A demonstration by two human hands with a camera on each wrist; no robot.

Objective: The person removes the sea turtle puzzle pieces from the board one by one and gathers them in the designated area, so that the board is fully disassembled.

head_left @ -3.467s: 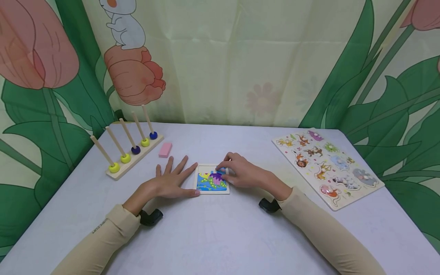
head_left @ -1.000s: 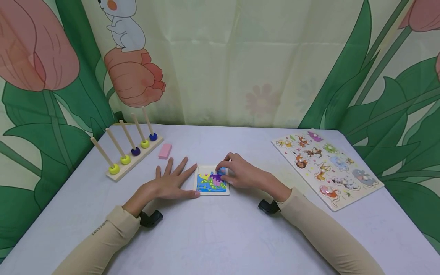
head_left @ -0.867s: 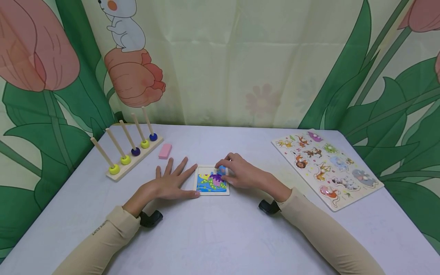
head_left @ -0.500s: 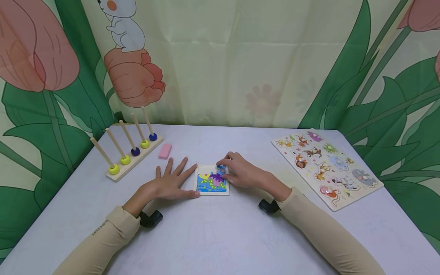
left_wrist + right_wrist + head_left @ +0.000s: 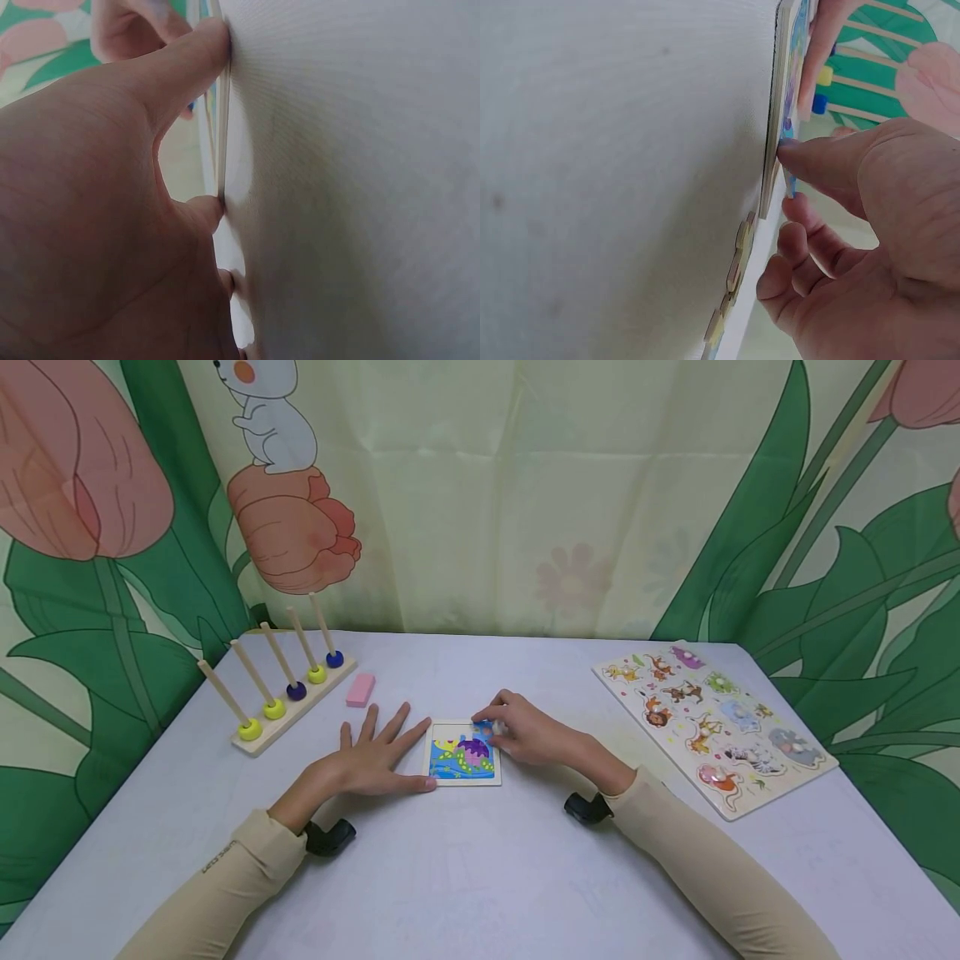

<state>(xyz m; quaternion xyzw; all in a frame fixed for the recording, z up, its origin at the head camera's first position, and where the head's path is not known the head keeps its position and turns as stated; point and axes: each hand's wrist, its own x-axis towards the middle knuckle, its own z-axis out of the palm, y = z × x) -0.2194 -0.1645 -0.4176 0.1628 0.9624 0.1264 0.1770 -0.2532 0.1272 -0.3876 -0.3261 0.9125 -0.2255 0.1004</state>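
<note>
A small framed jigsaw puzzle (image 5: 465, 782) with a purple-and-green picture on blue lies flat at the table's middle. Its upper strip shows bare wood. The left hand (image 5: 375, 758) spreads straight fingers on the table, with thumb and index fingertips against the puzzle's left corners. At the upper right corner, the right hand (image 5: 528, 731) pinches a blue puzzle piece (image 5: 792, 184) between thumb and index finger. In the right wrist view the piece is tilted away from the frame, its lower edge sticking out. The right hand's other fingers are curled, and they partly hide that corner in the head view.
A wooden peg stand (image 5: 258, 739) with yellow and dark blue beads stands at the left. Near it lies a pink block (image 5: 361, 689). To the right is a large animal peg puzzle board (image 5: 675, 735). A printed curtain (image 5: 465, 510) hangs behind the table.
The right hand has shifted slightly up and right at the puzzle's upper right corner, lifting the blue piece's edge, so more of the picture shows. The left hand has stayed still.
</note>
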